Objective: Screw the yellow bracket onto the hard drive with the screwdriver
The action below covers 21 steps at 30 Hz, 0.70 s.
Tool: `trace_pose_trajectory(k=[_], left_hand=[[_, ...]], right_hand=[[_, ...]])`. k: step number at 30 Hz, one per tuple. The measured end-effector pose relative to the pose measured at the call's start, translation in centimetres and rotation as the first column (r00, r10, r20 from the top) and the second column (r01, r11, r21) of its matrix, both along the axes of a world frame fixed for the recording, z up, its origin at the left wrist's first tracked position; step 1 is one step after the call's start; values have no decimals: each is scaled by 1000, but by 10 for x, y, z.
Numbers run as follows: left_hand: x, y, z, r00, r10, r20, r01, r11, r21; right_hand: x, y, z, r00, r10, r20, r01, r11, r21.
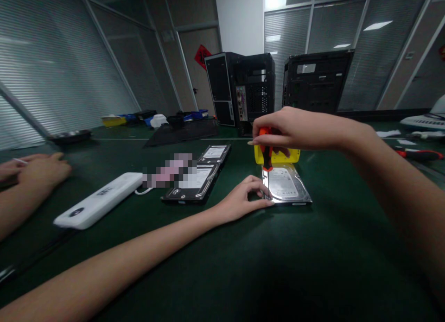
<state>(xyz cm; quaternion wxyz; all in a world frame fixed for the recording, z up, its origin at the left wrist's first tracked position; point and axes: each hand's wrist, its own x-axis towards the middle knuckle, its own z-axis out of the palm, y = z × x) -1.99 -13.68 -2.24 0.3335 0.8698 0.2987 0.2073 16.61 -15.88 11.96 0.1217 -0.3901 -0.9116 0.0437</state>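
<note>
A silver hard drive lies flat on the dark green table, its label side up. My right hand is wrapped from above round the red and black handle of a screwdriver. The screwdriver stands upright, its shaft reaching down to the drive's near left corner. At that same corner my left hand is closed, thumb and fingers gripping the edge of the drive around the screwdriver's tip. The fingers hide the tip and any screw there. Just behind the drive sits a yellow object, partly covered by my right hand.
Left of the drive lie two more hard drives and a white power strip. Black computer cases stand at the back. Red-handled pliers lie on the right. Another person's hands rest at the far left.
</note>
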Motion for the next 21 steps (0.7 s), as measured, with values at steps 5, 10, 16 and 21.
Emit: trace_pose_trajectory(k=[5,10,16,21], left_hand=[[-1,0,1,1000,-2,2,2,1000,1],[-1,0,1,1000,-9,3,9,1000,-9],[-1,-1,2,1000,-6,13,7,1000,-6],[-1,2,0,1000,-12,23,11,1000,7]], right_hand=[[0,0,-1,1000,-1,1,1,1000,8],[0,0,0,1000,-12,-3,12,1000,-5],[0,0,0,1000,0,-6,0,1000,-6],[1,0,1,1000,-4,-10,4,1000,-1]])
